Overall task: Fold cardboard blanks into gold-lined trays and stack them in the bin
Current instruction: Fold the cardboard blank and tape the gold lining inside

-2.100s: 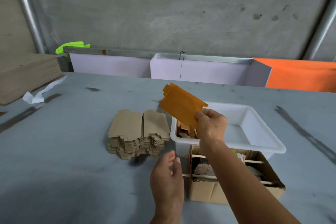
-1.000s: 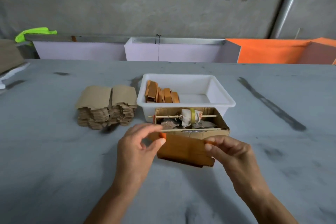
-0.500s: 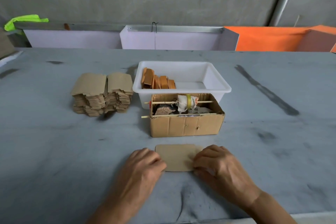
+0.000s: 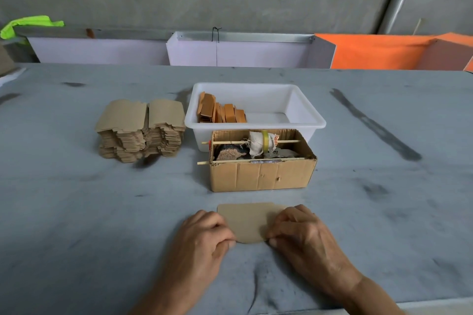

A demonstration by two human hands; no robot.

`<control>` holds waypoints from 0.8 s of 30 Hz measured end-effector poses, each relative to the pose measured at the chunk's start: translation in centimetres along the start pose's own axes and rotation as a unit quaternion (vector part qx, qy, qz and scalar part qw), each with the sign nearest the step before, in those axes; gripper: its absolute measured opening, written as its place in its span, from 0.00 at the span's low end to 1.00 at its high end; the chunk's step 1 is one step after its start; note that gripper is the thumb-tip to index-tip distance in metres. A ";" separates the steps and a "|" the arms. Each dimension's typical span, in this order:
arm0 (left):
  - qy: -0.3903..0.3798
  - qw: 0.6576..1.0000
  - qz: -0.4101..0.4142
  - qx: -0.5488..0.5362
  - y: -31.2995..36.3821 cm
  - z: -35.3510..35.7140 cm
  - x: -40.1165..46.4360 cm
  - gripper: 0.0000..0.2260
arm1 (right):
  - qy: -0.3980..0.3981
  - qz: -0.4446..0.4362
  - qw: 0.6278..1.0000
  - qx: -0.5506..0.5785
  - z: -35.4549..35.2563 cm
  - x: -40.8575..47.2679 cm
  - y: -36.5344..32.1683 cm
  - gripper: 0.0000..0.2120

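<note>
A cardboard blank [image 4: 245,220] lies brown side up on the grey table, close to the front edge. My left hand [image 4: 207,234] holds its left end with curled fingers, and my right hand [image 4: 298,229] holds its right end the same way. Whether the fingers tuck under the ends is hidden. Behind it stands a white plastic bin [image 4: 304,105] with several folded gold-lined trays [image 4: 220,111] standing on edge at its left end. A stack of flat blanks [image 4: 140,130] sits to the left of the bin.
A small open cardboard box [image 4: 261,176] with rags, tape and two wooden sticks across it stands between the blank and the bin. White and orange panels [image 4: 230,51] line the table's far edge. A neon-green cloth [image 4: 28,24] lies at far left.
The blank came down from the air, gold side showing, and now lies flat brown side up on the table. Both hands have closed in on its ends.
</note>
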State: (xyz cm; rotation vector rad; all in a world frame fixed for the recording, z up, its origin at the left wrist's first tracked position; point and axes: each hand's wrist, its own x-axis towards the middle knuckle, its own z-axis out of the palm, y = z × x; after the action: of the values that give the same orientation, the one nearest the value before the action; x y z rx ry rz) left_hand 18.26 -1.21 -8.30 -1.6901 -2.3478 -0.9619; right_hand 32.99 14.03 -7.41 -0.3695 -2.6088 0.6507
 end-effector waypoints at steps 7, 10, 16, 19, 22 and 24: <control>0.018 0.982 -0.183 -0.048 0.9 1.2 0.7 0.05 | 0.018 0.108 0.994 -0.016 1.1 0.7 -0.7 0.05; 0.036 0.975 -0.213 -0.045 1.1 1.4 0.9 0.04 | 0.010 0.138 0.990 -0.017 1.0 0.9 -1.0 0.05; 0.032 0.971 -0.234 -0.036 1.2 1.4 0.9 0.02 | -0.010 0.164 0.986 -0.004 0.5 1.1 -1.1 0.03; 0.031 0.966 -0.253 -0.031 1.1 1.1 1.1 0.03 | -0.016 0.186 0.982 -0.012 0.5 1.7 -1.1 0.04; 0.017 0.965 -0.261 -0.034 0.8 0.9 1.1 0.05 | -0.019 0.209 0.977 -0.043 0.7 2.0 -1.1 0.06; 0.010 0.963 -0.267 -0.029 0.9 0.9 1.2 0.06 | -0.021 0.222 0.973 -0.066 0.6 2.1 -1.1 0.06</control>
State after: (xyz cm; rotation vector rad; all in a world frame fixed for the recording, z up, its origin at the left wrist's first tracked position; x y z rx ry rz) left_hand 18.81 0.39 -8.12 -1.0569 -2.8492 -1.1159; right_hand 30.74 13.60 -6.61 -1.0111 -2.6334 0.6289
